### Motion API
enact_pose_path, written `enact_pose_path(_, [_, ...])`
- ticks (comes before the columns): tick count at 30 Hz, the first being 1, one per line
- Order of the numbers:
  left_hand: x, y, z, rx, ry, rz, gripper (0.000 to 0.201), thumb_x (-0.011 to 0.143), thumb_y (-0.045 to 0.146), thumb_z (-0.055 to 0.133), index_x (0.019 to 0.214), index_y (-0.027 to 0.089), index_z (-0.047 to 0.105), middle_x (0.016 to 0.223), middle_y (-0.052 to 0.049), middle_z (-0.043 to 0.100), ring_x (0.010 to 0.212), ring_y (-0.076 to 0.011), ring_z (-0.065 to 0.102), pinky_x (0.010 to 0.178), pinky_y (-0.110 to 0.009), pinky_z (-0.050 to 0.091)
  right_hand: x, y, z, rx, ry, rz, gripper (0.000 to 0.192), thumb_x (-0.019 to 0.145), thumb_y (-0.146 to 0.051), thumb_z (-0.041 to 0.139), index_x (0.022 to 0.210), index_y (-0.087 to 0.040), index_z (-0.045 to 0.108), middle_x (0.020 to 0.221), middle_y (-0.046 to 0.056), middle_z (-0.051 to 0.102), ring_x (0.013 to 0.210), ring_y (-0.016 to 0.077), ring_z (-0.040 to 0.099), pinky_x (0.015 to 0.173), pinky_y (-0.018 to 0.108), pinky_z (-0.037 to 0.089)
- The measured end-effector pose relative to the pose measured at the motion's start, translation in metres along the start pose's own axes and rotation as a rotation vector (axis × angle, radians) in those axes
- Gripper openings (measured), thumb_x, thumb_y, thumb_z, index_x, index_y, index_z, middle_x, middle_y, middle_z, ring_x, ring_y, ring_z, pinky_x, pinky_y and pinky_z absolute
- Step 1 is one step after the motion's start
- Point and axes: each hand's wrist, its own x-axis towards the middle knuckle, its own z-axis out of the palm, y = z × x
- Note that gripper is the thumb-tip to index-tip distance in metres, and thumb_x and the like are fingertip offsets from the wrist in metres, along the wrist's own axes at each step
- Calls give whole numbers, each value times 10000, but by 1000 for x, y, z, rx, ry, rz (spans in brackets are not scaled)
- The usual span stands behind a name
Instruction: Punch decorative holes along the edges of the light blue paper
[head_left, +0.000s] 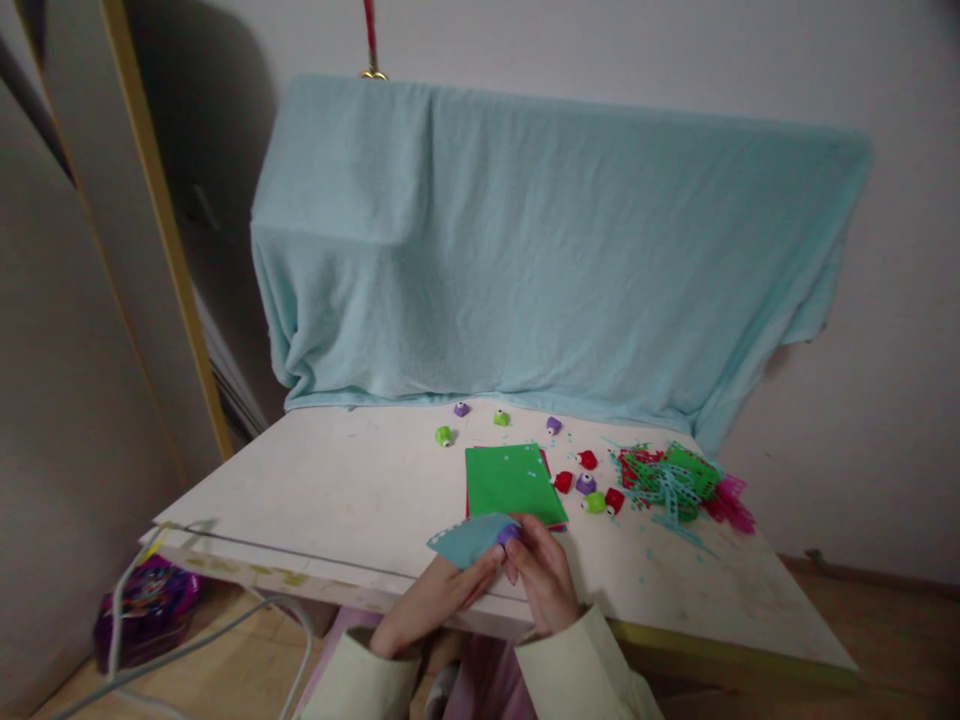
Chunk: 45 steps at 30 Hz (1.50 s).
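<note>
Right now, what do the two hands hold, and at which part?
The left hand holds a light blue paper piece at its near edge. The right hand pinches a small purple punch at the paper's right corner.

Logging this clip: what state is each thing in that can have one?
left hand: holding the light blue sheet
right hand: grip closed on the purple punch
light blue sheet: lifted, edge punched
purple punch: on the sheet's edge
green sheet: flat on the table
punched strips: heaped
blue cloth: draped
</note>
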Motion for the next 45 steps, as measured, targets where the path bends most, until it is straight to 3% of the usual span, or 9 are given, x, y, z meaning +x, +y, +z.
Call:
enact_pose_path(3, [1,1,-1,-65,-63,-39,389,926,418,334,709,171,543,582,18,496,569,-130,461,608,-235,408,1,-1,1,13,7,12,280,792,-350,647,1004,-177,588,756,8,515,563,99,373,508,235,290])
enact_pose_path(11, [3,-7,-6,-115,124,-83,336,883,456,427,860,151,567,859,-36,605,846,-180,528,823,-286,414,4,1,2,-34,-7,-11,268,814,-329,629,1027,-176,573,734,-3,501,546,90,370,486,226,291])
enact_pose_path(15, [2,-13,-5,-141,97,-135,361,884,467,415,772,152,551,705,-7,570,699,-164,526,740,-293,430,5,5,0,-69,30,-23,405,791,-312,658,1151,-189,518,872,41,567,634,119,444,531,233,362])
enact_pose_path(22, [2,-12,-4,-115,134,-147,330,870,439,459,821,140,590,721,-16,590,727,-173,532,694,-270,424,5,8,-3,-176,34,9,183,762,-312,684,832,-164,603,656,-23,511,578,103,423,506,210,360])
enact_pose_path(29, [3,-17,-4,-78,132,-96,336,891,415,430,901,126,600,757,-25,602,706,-155,515,632,-237,412,5,3,0,-195,44,50,227,723,-326,714,831,-155,612,691,-12,539,607,109,439,515,206,354])
enact_pose_path(37, [8,-13,-2,-71,108,-9,338,915,398,376,724,152,508,635,12,524,600,-123,470,604,-221,392,6,6,-2,-199,92,53,225,732,-338,706,797,-153,596,610,-36,492,560,94,402,491,197,313])
enact_pose_path(45, [9,-18,-2,-37,43,67,327,934,357,329,794,154,543,666,-3,547,601,-127,474,606,-215,398,6,1,2,-222,90,24,210,744,-334,695,793,-153,600,612,-35,487,564,95,397,491,197,305])
